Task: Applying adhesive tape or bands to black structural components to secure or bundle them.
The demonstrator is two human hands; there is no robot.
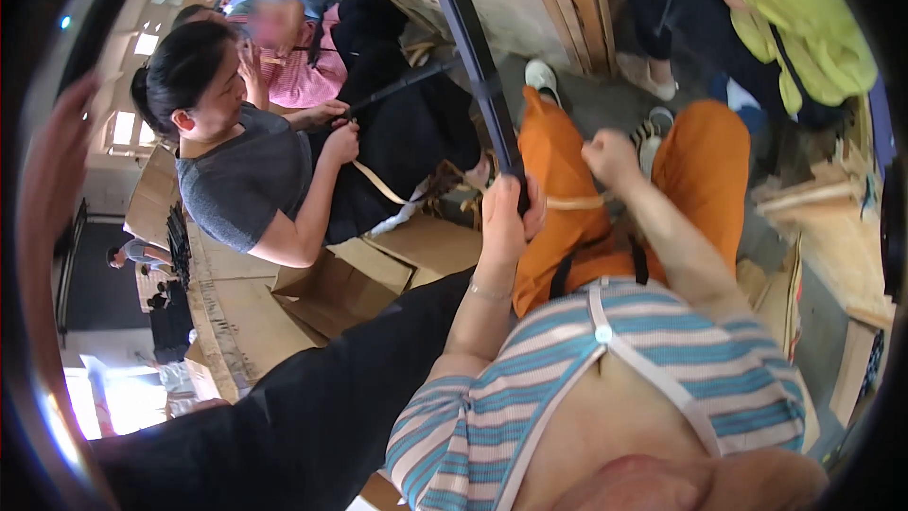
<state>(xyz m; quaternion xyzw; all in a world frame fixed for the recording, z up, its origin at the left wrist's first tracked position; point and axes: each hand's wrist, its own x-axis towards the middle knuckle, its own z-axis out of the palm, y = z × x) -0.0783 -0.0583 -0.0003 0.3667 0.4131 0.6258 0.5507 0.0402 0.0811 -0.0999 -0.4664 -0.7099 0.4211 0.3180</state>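
Note:
My left hand (511, 210) is closed around the lower end of a long black bar (470, 33), which rises away toward the top of the view. Darker bands cross the bar at intervals. From beside my left hand a narrow tan strip (577, 202) stretches over my orange trouser leg to the lower edge of my right hand (611, 161). That right hand is curled into a fist and slightly blurred; the strip's end is hidden there.
On the left, a co-worker in a grey shirt (246, 170) handles a thin black bar (402, 85) and a tan strip (378, 185). Open cardboard boxes (331, 293) stand below that person. Wooden crates (558, 0) and wooden pieces (823, 199) lie ahead and right. Someone in yellow-green (804, 19) sits far right.

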